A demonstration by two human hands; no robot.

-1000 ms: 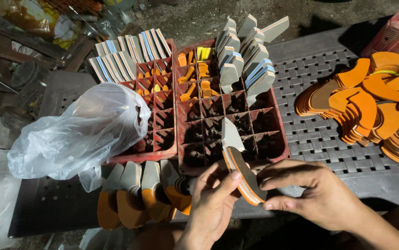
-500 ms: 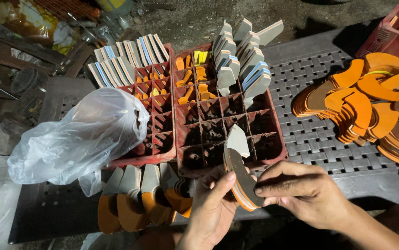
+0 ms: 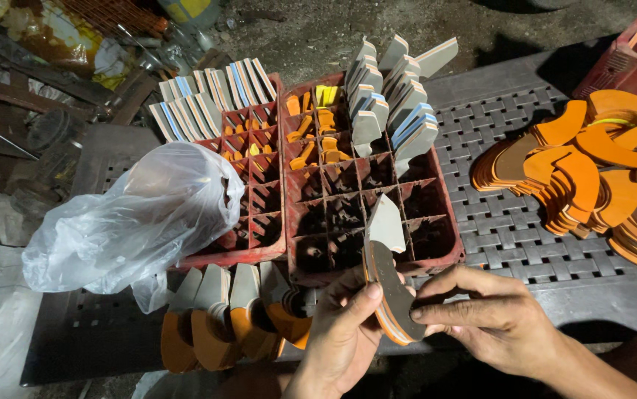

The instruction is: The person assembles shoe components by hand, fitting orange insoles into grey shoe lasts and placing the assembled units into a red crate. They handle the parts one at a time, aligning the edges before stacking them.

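Both of my hands hold one flat, curved sole-shaped piece (image 3: 390, 290), dark on its face with orange and pale layers along its edge. My left hand (image 3: 343, 338) pinches its near left side with thumb and fingers. From the right, the fingertips of my right hand (image 3: 490, 316) press on its edge. The piece stands on edge in front of the right red divided crate (image 3: 448, 244). A grey wedge-shaped piece (image 3: 385, 223) stands upright in a crate cell just behind it.
A second red crate (image 3: 261, 207) sits to the left, partly under a crumpled clear plastic bag (image 3: 141, 218). Grey wedges and small orange bits fill the crates' far cells. Orange curved pieces (image 3: 584, 174) are heaped at right on the grey lattice table (image 3: 510, 244). More soles (image 3: 222, 321) lie near the front edge.
The held piece has turned slightly in my hands. The view has shifted a little; my fingers have reset along the piece's edge.
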